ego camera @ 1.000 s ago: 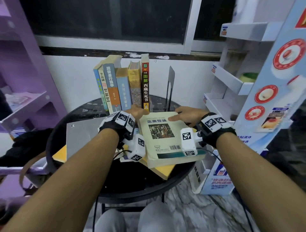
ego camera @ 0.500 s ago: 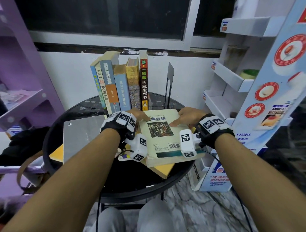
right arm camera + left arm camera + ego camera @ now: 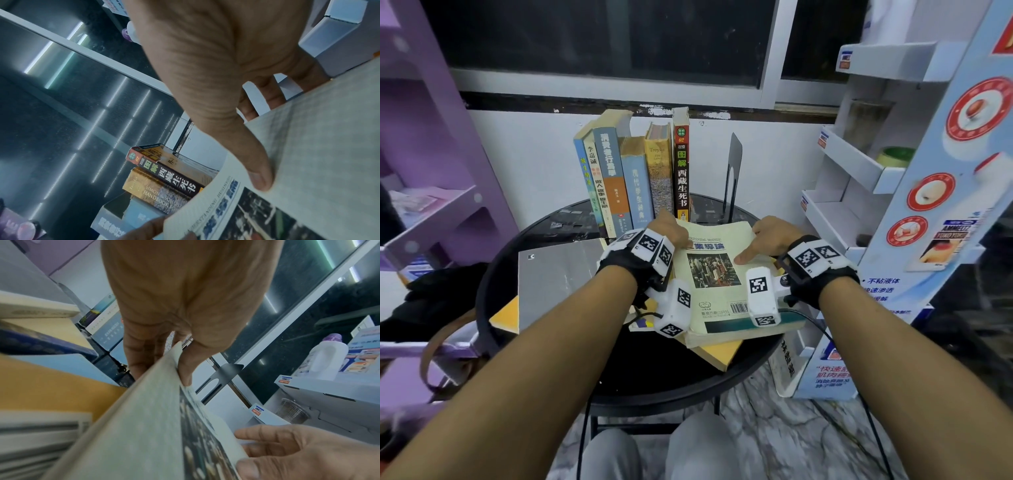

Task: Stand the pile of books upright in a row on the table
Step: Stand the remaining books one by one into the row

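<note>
- Cream-covered top book [image 3: 717, 274] lies on the pile at the round black table's [image 3: 654, 373] front, far edge tipped up.
- Left hand [image 3: 671, 229] pinches its far-left corner, thumb on the cover, fingers beneath.
- Right hand [image 3: 767, 236] clamps the far-right corner, thumb [image 3: 257, 170] pressed on top.
- Behind, six books [image 3: 635, 174] stand in a row; a black bookend [image 3: 732, 174] stands apart to their right.
- A grey-covered book [image 3: 554, 277] lies flat at left.

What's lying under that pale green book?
Under the pale green book a yellow book pokes out, on the black table. Anything else beneath is covered.
</note>
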A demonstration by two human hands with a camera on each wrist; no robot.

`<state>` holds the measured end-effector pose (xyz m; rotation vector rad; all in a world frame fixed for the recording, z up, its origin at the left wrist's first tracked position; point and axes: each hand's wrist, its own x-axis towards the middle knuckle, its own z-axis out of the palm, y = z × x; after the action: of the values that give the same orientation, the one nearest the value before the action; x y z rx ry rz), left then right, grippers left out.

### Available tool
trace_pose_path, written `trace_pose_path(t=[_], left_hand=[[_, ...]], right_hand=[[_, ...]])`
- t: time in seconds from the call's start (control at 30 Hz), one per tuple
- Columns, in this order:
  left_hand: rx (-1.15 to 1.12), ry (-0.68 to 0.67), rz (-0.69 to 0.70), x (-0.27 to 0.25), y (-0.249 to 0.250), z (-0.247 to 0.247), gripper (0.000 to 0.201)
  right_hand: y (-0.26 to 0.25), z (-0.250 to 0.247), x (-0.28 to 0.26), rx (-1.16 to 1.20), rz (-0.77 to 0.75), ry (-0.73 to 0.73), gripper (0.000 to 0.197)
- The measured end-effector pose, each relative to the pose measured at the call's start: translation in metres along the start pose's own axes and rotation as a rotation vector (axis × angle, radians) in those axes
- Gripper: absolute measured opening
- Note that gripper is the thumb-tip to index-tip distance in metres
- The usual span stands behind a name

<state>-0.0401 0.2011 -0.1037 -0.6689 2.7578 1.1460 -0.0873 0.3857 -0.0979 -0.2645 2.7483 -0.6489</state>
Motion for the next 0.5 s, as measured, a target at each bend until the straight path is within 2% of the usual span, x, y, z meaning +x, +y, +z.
trace_pose_path(t=[0.13, 0.23, 0.37, 0.5], left_hand=[[-0.030, -0.008, 0.109, -0.005, 0.003, -0.004, 0.066], [-0.061, 0.021, 0.164, -0.007, 0.007, -0.007, 0.062], [-0.093, 0.051, 0.244, -0.012, 0.016, -0.012, 0.058], [-0.118, 0.085, 0.291, -0.017, 0.026, -0.019, 0.059]], right_hand=[[0.006, 0.005, 0.002, 0.086, 0.018, -0.007, 0.054], [0.013, 0.005, 0.004, 0.204, 0.059, 0.039, 0.056], [0.016, 0.000, -0.002, 0.318, 0.049, 0.047, 0.037], [0.012, -0.013, -0.009, 0.375, 0.002, 0.064, 0.045]])
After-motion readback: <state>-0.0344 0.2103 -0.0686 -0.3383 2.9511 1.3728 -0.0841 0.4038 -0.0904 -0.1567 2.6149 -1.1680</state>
